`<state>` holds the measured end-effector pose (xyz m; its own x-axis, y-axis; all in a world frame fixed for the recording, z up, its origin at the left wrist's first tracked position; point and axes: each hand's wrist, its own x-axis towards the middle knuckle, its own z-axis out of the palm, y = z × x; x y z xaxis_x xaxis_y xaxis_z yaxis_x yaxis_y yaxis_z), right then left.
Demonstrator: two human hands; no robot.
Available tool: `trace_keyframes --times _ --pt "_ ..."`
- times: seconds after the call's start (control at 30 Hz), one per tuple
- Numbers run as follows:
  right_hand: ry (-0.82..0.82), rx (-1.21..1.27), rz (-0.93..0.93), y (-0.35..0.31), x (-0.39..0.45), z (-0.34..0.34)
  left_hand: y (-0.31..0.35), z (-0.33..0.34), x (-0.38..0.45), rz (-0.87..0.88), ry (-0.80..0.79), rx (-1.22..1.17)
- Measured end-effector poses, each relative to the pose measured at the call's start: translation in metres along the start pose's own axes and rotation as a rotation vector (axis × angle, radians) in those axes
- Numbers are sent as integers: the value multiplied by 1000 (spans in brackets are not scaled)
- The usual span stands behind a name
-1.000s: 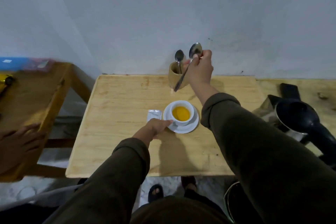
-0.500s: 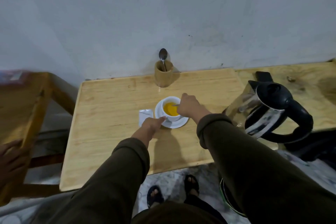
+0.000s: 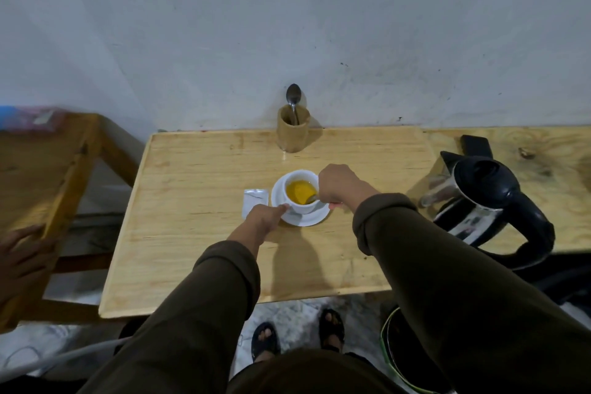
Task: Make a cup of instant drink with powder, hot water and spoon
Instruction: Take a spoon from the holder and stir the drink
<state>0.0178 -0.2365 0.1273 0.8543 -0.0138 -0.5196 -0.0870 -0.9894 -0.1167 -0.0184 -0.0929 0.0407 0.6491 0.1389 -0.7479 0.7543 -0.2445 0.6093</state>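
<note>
- Clearly, most of the work was done: the small white ceramic cup (image 3: 301, 191) sat on its round white saucer (image 3: 299, 217) mid-table, holding opaque yellow liquid, so I judged powder and water were in.
- My right hand (image 3: 339, 185) had its fingers curled tight round the thin metal spoon (image 3: 311, 199), bowl dipped in the drink; stirring remained.
- My left hand (image 3: 263, 220) touched the saucer's rim, fingers together.
- No writing was legible on the flat silver sachet (image 3: 255, 202) or the steel-and-black electric kettle (image 3: 486, 201).
</note>
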Motion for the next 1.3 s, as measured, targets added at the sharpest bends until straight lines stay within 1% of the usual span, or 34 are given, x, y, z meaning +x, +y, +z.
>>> trace_keyframes --times 0.07,0.17,0.27,0.3,0.37,0.47,0.57,0.73,0.8,0.9,0.97,1.07,1.2,1.3 --pt "50 4 -26 4 0 -3 0 0 0 -13 9 -3" --pt "34 110 6 7 -6 -10 0 1 0 -29 21 -14" --pt "-14 393 98 9 -5 -13 1 3 -1 -38 19 -25" --pt "-18 478 101 9 -5 -13 2 4 -2 -40 22 -25" --pt "-3 563 49 11 -7 -11 3 4 -2 -46 27 -25" --pt "113 701 -59 16 -12 -4 2 4 -2 -48 28 -31" --pt "241 629 -150 18 -13 4 2 5 -3 -47 33 -32" --pt "337 619 -205 18 -9 19 2 5 -5 -54 49 -43" --pt "337 632 -219 17 -10 22 2 6 -5 -56 50 -46" --pt "289 744 -212 14 -13 19 2 6 -5 -59 51 -46" --pt "266 761 -209 13 -14 16 2 6 -4 -64 48 -53" --pt "252 643 -210 11 -9 11 3 7 -4 -68 51 -57" --pt "292 428 -211 8 -3 9 4 6 -4 -74 50 -56" --pt "308 409 -240 5 -5 12 3 6 -5 -72 52 -48"
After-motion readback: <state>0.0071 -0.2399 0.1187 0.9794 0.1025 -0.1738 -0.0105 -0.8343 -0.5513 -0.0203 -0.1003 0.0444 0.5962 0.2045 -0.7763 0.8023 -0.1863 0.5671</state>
